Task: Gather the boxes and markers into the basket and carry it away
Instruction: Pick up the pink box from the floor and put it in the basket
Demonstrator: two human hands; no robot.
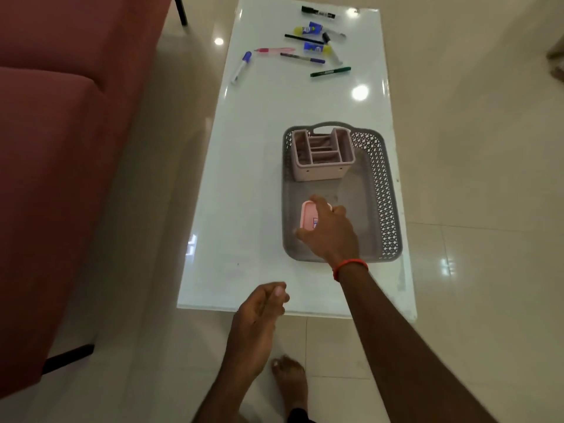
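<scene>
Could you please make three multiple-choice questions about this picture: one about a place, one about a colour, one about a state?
1. Where does the divided organizer box stand?
A. On the floor
B. In the far end of the grey basket
C. On the sofa

2. What colour is the small box under the right hand?
A. Pink
B. Green
C. Black

3. What is the state of the left hand?
A. Holding a marker
B. Gripping the basket handle
C. Empty, near the table edge

Answers:
1 B, it stands inside the basket beside the handle.
2 A, the lid is pink.
3 C, its loosely curled fingers hold nothing.
</scene>
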